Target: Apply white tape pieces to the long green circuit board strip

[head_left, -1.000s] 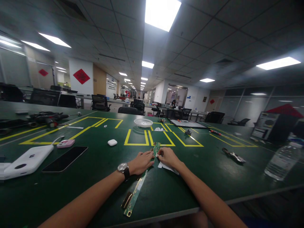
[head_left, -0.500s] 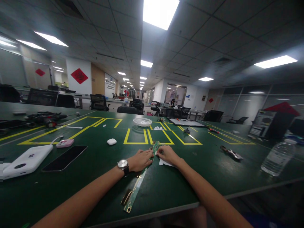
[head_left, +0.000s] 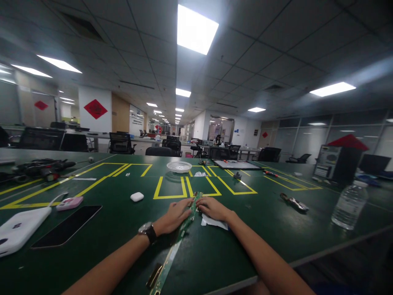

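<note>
Toward the near edge of the tabletop (head_left: 233,256), working with both bare hands at a long, narrow green circuit-board strip (head_left: 183,234), fitted with a glossy copper-brown flap (head_left: 154,276) on the left side of its near end. Probably partway through fine handling near the strip's far end: apparently steadying from the left with the left hand (head_left: 172,217), busy along the opposite side with the right hand (head_left: 213,209). Too small to make out exactly what sort of action at the right fingertips. Judging by the posture, calling next for a firm but light hold on the left, small careful fingertip work on the right, and no bending of the thin board.

Running aslant between the two sets of fingers, from the tabletop's near edge up toward its far edge, and cut off at the near end by the bottom of the view. On the left, reaching palm down with stretched fingers to the strip's left side, thumb a little apart from them. On the right, meeting the strip's right side with bent fingers close together. Impossible to tell whether clamped on the board or merely resting, for either hand. Beneath the right wrist, just right of the strip, lying flat: crumpled white paper (head_left: 215,222).
</note>
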`<state>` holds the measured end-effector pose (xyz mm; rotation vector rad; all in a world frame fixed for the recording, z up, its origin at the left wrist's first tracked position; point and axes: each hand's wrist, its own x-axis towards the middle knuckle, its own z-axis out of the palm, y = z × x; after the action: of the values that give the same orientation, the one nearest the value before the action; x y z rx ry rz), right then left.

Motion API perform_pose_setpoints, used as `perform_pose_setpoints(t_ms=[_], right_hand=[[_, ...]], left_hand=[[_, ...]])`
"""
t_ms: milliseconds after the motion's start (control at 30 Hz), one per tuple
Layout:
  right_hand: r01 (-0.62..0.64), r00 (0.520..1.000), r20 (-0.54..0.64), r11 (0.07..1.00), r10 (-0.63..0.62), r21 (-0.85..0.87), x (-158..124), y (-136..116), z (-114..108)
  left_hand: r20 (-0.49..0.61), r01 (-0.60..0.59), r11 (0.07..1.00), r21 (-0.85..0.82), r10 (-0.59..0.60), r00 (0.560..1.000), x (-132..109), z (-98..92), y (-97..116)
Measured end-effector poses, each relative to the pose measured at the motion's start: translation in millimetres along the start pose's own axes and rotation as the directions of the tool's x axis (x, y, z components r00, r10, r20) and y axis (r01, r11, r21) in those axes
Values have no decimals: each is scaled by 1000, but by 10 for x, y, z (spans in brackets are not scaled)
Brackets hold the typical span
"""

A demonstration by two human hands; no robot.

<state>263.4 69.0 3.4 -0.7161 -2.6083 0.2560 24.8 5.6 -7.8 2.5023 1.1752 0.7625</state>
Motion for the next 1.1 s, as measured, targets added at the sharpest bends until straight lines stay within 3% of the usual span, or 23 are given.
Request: perform_pose_setpoints(t_ms=[100,200,333,433,733,900,1100], right_hand=[[-72,997,33,993,75,-93,-2,57,-16],[-252,965,2,936,261,-245,-51,133,-80],[-508,840,-89,717,536,-478,-179,219,-185],[-619,750,-162,594,642,-513,-265,258,-213],[-682,695,-142,583,705,-441,-340,291,-145],[-733,635,-45,582,771,-351,-373,362,-152],[-737,627,13,598,779,-316,-388,355,-202]], left_hand=[[-190,41,997,-63,-52,980,7,-116,-18],[-272,6,1000,6,-4,962,-8,-200,-21],[-213,-64,975,213,110,971,-50,-199,18],[-135,-104,941,322,154,979,-78,-148,72],[-29,-115,909,400,138,990,-103,37,121],[-7,-96,923,372,106,994,-106,53,104],[-7,-96,930,355,105,994,-107,44,118]])
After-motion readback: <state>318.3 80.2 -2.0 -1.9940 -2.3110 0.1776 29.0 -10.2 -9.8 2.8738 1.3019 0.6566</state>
